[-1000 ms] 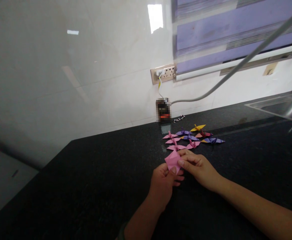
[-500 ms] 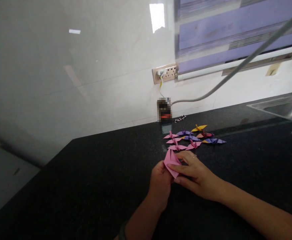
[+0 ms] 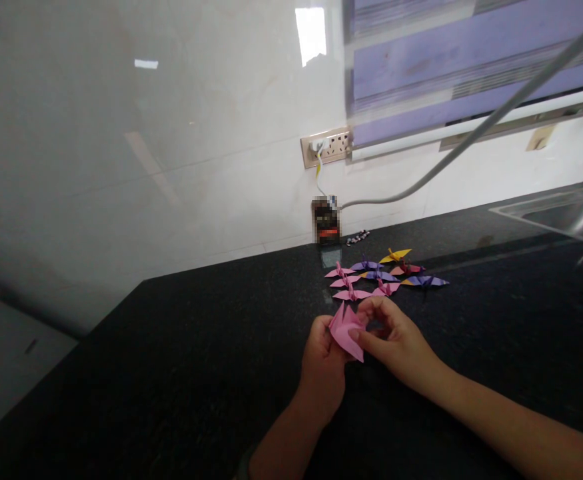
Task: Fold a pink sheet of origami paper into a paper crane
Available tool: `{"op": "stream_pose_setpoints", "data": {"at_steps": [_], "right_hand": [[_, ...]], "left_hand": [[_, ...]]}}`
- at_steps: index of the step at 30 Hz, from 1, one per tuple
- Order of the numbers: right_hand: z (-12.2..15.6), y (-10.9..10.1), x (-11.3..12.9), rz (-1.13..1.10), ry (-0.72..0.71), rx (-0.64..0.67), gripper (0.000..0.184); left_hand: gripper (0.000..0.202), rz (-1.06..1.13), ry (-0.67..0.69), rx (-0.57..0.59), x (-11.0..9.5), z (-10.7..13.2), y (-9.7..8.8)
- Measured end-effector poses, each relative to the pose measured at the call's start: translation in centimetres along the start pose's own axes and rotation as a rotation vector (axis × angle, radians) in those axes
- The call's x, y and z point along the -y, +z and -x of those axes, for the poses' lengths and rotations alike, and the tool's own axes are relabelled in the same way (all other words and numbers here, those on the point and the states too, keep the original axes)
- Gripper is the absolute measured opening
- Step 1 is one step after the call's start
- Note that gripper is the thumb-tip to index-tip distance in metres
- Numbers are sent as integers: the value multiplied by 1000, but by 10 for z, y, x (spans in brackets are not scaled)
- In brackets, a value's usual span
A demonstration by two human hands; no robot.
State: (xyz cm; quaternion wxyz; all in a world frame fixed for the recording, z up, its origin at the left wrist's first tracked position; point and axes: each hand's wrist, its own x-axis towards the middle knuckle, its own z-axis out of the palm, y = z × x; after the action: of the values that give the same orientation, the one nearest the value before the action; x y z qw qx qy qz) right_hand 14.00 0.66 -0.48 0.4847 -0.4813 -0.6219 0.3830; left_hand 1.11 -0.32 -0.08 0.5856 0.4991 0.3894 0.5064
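A pink sheet of origami paper, folded with two narrow points at its top, is held above the dark countertop. My left hand is closed on its left side, with some fingers hidden beneath the paper. My right hand pinches the right part, thumb on the front face and the other fingers curled behind the edge. Just beyond the hands lie several finished paper cranes: a pink crane, a purple crane and a yellow crane are among them.
A dark box with a pixelated front leans by the wall, beside a beaded string. Above is a wall socket with a plug. A grey hose crosses the upper right. A sink lies at the far right.
The right fingers have curled and moved from lying across the paper to pinching its right side. The folded paper has turned slightly and its lower tip sits further right.
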Motion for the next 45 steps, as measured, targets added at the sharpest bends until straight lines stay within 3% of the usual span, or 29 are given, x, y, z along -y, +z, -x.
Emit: {"op": "stream_pose_setpoints", "data": {"at_steps": [4, 8, 11, 16, 20, 27, 35, 45], "right_hand": [[-3, -2, 3, 123, -52, 63, 9], [-4, -3, 4, 165, -34, 82, 17], [-2, 0, 4, 67, 34, 144, 19], [2, 7, 6, -183, 140, 223, 20], [3, 8, 5, -306, 171, 263, 34], [-4, 0, 0, -311, 206, 158, 20], [-5, 2, -4, -421, 268, 170, 22], [-2, 2, -1, -432, 260, 255, 22]], "left_hand": [[11, -47, -18, 17, 6, -1, -1], [15, -135, 35, -67, 5, -3, -4], [16, -144, 20, -153, 1, -3, -4], [16, -14, -21, -175, 0, -4, -4], [16, 52, -64, -131, 4, -4, -7], [22, -159, -15, 31, 4, -2, -8], [29, 31, -70, -53, -2, -1, -7], [24, 145, -129, -61, -2, 0, -4]]}}
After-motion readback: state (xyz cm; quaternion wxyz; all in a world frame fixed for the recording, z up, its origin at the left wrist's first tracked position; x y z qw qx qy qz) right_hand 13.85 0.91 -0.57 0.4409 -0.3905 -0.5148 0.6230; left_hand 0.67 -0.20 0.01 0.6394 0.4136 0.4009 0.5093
